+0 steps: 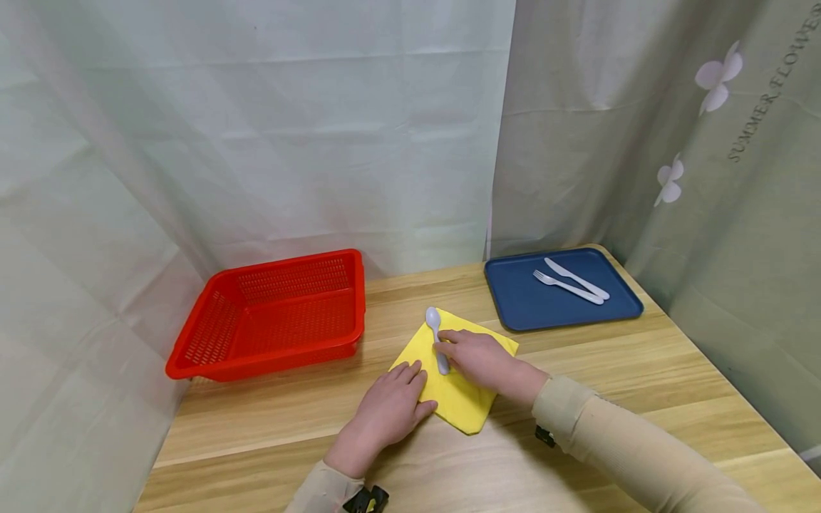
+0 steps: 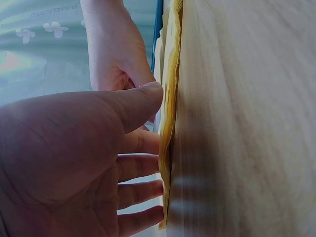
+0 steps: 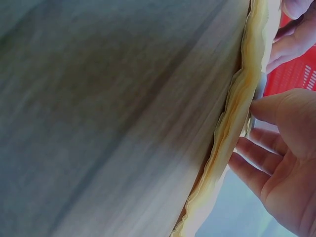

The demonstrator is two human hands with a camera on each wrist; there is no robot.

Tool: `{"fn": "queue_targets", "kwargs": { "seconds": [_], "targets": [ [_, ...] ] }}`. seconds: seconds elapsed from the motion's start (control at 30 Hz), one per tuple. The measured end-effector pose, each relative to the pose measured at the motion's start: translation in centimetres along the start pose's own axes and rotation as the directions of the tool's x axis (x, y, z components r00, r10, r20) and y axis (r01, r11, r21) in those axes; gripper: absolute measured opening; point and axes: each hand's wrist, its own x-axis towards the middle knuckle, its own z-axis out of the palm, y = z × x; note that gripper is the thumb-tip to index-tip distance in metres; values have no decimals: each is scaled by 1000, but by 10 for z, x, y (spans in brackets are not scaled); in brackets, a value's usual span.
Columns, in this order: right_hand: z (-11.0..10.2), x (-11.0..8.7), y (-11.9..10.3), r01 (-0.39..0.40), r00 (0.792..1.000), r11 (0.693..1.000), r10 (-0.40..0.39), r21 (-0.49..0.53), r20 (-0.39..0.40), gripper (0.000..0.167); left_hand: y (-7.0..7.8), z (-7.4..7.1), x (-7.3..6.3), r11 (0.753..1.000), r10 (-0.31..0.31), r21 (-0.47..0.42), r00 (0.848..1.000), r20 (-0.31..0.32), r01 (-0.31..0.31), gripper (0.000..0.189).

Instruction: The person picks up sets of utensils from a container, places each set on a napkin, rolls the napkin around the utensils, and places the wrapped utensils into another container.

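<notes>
A folded yellow napkin (image 1: 458,407) lies on the table, turned so that its corners point outward. A white plastic spoon (image 1: 433,320) rests on it, bowl at the far corner. My right hand (image 1: 478,358) pinches the spoon's handle between thumb and fingers, low over the napkin. On the near left edge, my left hand (image 1: 390,407) presses the napkin with its fingers fairly straight. The left wrist view shows those fingertips along the napkin's layered edge (image 2: 170,103). In the right wrist view the hand covers most of the spoon (image 3: 260,85).
A red perforated plastic basket (image 1: 295,350) stands at the left. At the back right is a blue tray (image 1: 522,303) bearing a white plastic fork (image 1: 567,286) and a white plastic knife (image 1: 577,278). Pale curtains (image 1: 321,142) hang behind the wooden table (image 1: 269,434) and at its sides.
</notes>
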Motion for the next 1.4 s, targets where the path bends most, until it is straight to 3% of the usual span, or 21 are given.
{"fn": "queue_targets", "kwargs": {
  "seconds": [1.4],
  "targets": [
    [1, -1, 0, -28, 1000, 1000, 28, 1, 5, 43, 1, -1, 0, 1000, -8, 6, 1000, 17, 8, 61]
  ]
}}
